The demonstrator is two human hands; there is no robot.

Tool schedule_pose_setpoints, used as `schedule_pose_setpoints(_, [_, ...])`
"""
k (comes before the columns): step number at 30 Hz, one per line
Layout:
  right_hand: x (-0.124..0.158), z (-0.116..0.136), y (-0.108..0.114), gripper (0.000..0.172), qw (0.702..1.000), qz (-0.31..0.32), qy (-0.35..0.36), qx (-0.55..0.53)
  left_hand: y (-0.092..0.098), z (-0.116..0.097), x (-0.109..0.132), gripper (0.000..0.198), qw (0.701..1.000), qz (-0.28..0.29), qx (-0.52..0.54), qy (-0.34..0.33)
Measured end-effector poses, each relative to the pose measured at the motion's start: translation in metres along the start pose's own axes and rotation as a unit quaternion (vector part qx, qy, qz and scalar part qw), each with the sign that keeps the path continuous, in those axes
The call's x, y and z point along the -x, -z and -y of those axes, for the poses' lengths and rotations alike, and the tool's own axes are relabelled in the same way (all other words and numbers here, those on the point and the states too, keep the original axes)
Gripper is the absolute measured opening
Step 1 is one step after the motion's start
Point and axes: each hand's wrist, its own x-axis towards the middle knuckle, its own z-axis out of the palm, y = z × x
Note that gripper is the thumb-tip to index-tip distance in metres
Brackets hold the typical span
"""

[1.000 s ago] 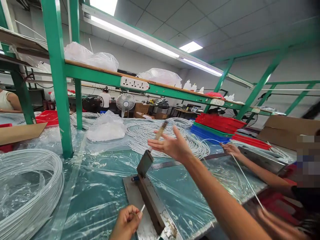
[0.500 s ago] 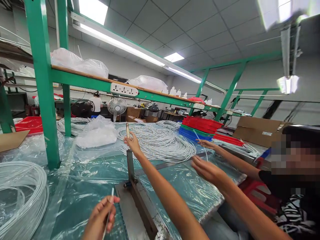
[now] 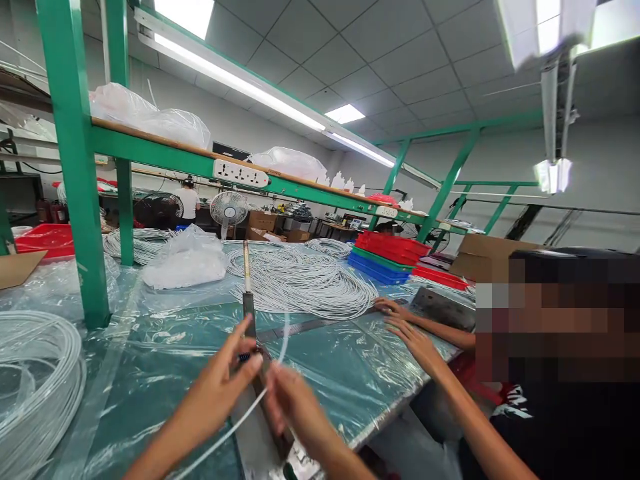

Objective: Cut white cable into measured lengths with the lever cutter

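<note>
My right hand (image 3: 293, 403), blurred by motion, pinches a thin white cable (image 3: 245, 419). The cable runs from the bottom edge up past the fingers, and its free end curves upward. To its left, my left hand (image 3: 220, 383) is held with thumb and fingers apart, just in front of a bench lever cutter (image 3: 249, 310). Nothing shows between those fingers. The cutter's lever stands upright, and its metal base lies partly hidden under my hands.
A cable coil (image 3: 40, 393) lies at left, and a large heap of white cable (image 3: 320, 280) lies behind the cutter. A co-worker's hands (image 3: 413, 340) rest over the table's right side. Stacked trays (image 3: 385, 257) and a green post (image 3: 83, 167) stand farther back.
My right hand has left the cutter's lever and come down to the cable. My left hand has risen and opened, releasing the cable. The co-worker's hands have lowered to the table.
</note>
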Motion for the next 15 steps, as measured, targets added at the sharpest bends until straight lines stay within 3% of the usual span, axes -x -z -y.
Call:
schedule_pose_setpoints(2, [-0.005, 0.038, 0.051, 0.043, 0.987, -0.152, 0.042, -0.04, 0.011, 0.01, 0.012, 0.052, 0.98, 0.115, -0.155, 0.043])
schedule_pose_setpoints(3, [-0.007, 0.053, 0.08, 0.041, 0.98, -0.185, 0.048, -0.05, 0.017, 0.016, 0.017, 0.05, 0.965, 0.149, -0.207, 0.06])
schedule_pose_setpoints(6, [-0.004, 0.084, 0.161, 0.035, 0.961, -0.263, 0.059, -0.061, 0.036, 0.034, 0.027, 0.043, 0.943, 0.141, -0.29, 0.086])
schedule_pose_setpoints(8, [0.006, 0.095, 0.203, 0.033, 0.947, -0.309, 0.06, -0.061, 0.046, 0.043, 0.03, 0.04, 0.939, 0.122, -0.309, 0.087])
schedule_pose_setpoints(11, [0.025, 0.107, 0.248, 0.032, 0.929, -0.363, 0.052, -0.057, 0.058, 0.053, 0.032, 0.036, 0.943, 0.115, -0.303, 0.078])
schedule_pose_setpoints(15, [0.042, 0.119, 0.277, 0.031, 0.904, -0.423, 0.027, -0.053, 0.073, 0.068, 0.04, 0.037, 0.951, 0.107, -0.27, 0.102])
